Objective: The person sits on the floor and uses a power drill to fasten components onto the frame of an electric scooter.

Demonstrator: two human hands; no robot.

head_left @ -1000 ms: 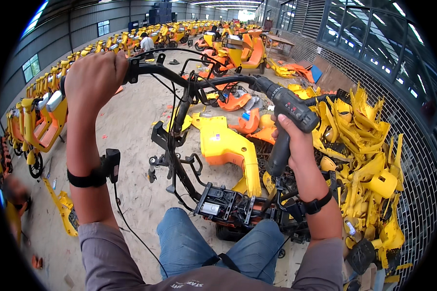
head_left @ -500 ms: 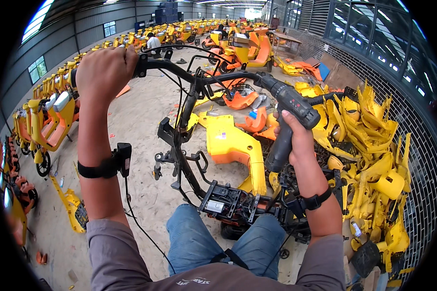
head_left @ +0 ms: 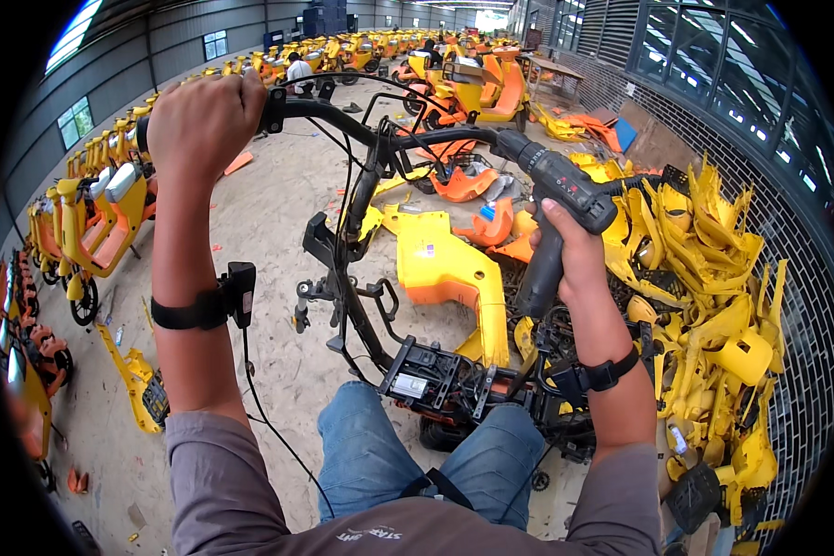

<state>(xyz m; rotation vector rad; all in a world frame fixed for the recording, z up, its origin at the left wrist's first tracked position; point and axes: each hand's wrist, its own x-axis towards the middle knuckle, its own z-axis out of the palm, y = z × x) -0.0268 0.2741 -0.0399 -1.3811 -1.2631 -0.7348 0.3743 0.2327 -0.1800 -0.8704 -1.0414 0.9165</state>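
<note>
My left hand [head_left: 206, 120] is closed around the left end of a black scooter handlebar [head_left: 343, 127]. In my right hand [head_left: 570, 243] is a black cordless drill [head_left: 570, 188], gripped by its handle. The drill's nose is at the right side of the handlebar; whether its tip touches anything is hidden. Below the bar, the stripped black scooter frame [head_left: 350, 315] curves down to a base with a battery or controller unit [head_left: 412, 382] just ahead of my knees. Loose cables hang along the steering column.
A large yellow body panel [head_left: 447, 264] lies beyond the frame, with orange panels [head_left: 463, 183] past it. Yellow plastic parts [head_left: 704, 324] are heaped along the brick wall at right. Yellow-orange scooters [head_left: 102, 218] stand in rows at left and far back. A person [head_left: 298, 70] is in the distance.
The whole view has shifted slightly, with the background a little higher and further right. Both hands keep their grips, and the drill stays by the handlebar's right side.
</note>
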